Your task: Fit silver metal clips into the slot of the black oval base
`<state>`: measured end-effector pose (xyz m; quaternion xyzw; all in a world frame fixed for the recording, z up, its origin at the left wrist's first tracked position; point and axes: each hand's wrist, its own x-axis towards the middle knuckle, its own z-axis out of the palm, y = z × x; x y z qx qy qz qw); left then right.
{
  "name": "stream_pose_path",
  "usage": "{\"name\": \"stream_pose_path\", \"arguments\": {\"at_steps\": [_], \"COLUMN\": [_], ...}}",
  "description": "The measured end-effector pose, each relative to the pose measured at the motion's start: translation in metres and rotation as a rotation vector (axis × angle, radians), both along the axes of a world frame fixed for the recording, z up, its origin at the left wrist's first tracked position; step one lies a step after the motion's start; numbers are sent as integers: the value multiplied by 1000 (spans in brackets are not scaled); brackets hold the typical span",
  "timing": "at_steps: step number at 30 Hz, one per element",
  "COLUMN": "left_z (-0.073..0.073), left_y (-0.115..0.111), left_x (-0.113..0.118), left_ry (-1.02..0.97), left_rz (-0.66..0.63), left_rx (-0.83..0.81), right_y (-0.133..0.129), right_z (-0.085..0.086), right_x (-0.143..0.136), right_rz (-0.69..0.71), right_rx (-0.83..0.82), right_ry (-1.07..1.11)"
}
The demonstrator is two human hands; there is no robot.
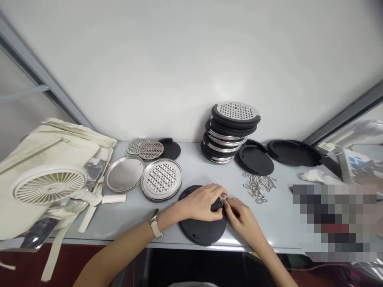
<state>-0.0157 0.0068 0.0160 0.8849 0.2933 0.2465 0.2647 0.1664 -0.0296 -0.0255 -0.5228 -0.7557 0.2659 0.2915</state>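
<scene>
In the head view, a round black disc (206,233) with small slots lies near the front edge of the table. My left hand (202,202), with a watch on its wrist, rests over it, its fingers curled round a raised black part. My right hand (241,213) pinches a small bent metal wire clip (222,201) at the disc's right side, close to my left fingertips. How far the clip sits in the black part is hidden by my fingers. To the right lies a loose pile of similar metal wire clips (259,186).
Behind stands a leaning stack of black holders and metal plates (227,137). Black round trays (257,159) lie right of it. On the left are round grater plates (161,179), plain metal discs (124,174), a white fan (50,187) and a cream bag (44,147).
</scene>
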Motion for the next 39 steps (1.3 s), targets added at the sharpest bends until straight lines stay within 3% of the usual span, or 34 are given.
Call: {"name": "stream_pose_path", "arguments": {"at_steps": [10, 25, 34, 39], "left_z": [-2, -2, -1, 0], "left_y": [1, 3, 4, 3], "left_x": [0, -2, -1, -1], "left_ry": [-24, -67, -81, -65], "left_rz": [-13, -35, -67, -26], "left_rx": [-28, -269, -294, -209], "right_y": [0, -5, -7, -8], "right_z": [-1, 5, 6, 6], "right_x": [1, 8, 8, 8], "right_rz": [-1, 76, 87, 86], "right_rx": [11, -36, 3, -2], "right_ry": [-13, -59, -60, -40]}}
